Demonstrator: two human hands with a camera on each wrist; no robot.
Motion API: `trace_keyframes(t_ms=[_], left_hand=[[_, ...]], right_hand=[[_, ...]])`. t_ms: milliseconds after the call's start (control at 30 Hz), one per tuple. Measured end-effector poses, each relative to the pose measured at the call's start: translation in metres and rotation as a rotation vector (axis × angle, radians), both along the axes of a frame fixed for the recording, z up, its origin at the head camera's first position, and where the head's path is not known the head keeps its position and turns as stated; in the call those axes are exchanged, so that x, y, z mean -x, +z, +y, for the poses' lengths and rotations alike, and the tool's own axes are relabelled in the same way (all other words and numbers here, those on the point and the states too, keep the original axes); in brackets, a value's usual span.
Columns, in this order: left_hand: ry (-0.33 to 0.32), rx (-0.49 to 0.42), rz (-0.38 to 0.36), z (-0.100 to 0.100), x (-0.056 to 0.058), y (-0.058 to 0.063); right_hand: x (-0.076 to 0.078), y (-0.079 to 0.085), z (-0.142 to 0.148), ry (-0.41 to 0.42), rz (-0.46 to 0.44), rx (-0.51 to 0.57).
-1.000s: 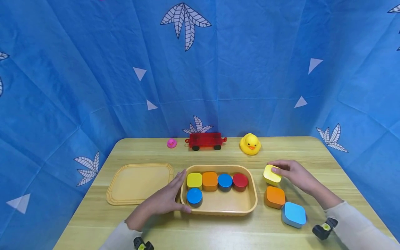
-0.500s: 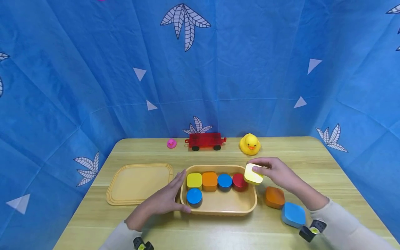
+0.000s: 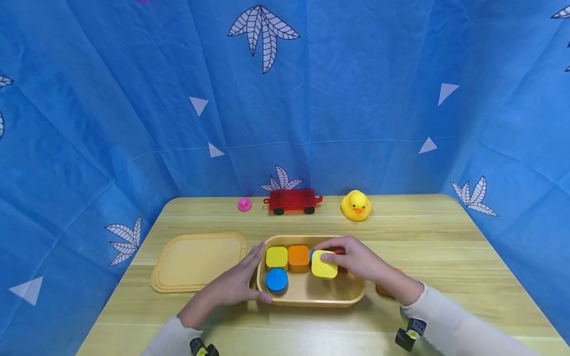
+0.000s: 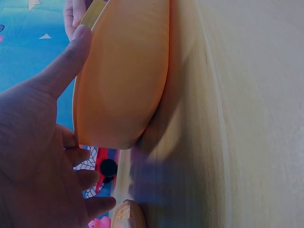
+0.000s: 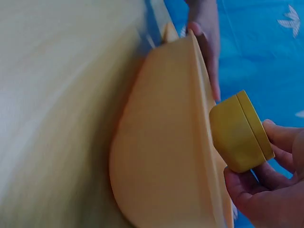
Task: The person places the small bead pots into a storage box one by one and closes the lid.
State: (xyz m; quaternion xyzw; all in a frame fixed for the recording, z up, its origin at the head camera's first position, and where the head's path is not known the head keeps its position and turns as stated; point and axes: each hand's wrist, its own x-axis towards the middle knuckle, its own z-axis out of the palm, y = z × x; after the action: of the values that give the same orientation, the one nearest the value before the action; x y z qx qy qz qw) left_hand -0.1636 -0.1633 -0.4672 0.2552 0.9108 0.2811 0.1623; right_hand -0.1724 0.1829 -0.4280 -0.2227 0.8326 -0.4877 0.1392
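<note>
My right hand (image 3: pixel 358 259) pinches a small yellow square tub (image 3: pixel 324 267) over the tan bin (image 3: pixel 311 302). In the right wrist view the yellow tub shows a lid seam and tilts beside the rim. My left hand (image 3: pixel 236 282) rests spread against the bin's left end, the thumb on the rim in the left wrist view. Inside stand another yellow square tub (image 3: pixel 277 258), an orange one (image 3: pixel 299 258) and a round blue one (image 3: pixel 277 280). The right hand and its tub partly cover another blue one and a red one (image 3: pixel 337 250).
An orange tub (image 3: pixel 385 290) and a light blue one (image 3: pixel 403 312) sit right of the bin, mostly behind the right arm. A tan lid (image 3: pixel 200 262) lies left. Along the back stand a pink duck (image 3: pixel 244 204), a red wagon (image 3: pixel 292 199) and a yellow duck (image 3: pixel 356 205).
My right hand has carried the yellow tub leftward from the table on the right, across the rim, to above the bin. The left hand has stayed put.
</note>
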Motion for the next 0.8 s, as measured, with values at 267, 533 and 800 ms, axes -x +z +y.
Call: trace_keyframes(t_ms=[267,533,800], left_hand=[[0.011,0.005,-0.014,0.000,0.000,-0.001],[0.020,0.008,-0.029,0.001,0.000,-0.001],[0.018,0.013,-0.025,0.001,0.001,0.000]], right_hand=[[-0.009,-0.010,-0.031,0.029,0.039,-0.012],[-0.013,-0.022,-0.051,0.049,0.095,-0.017],[-0.016,-0.029,-0.058,0.055,0.092,-0.051]])
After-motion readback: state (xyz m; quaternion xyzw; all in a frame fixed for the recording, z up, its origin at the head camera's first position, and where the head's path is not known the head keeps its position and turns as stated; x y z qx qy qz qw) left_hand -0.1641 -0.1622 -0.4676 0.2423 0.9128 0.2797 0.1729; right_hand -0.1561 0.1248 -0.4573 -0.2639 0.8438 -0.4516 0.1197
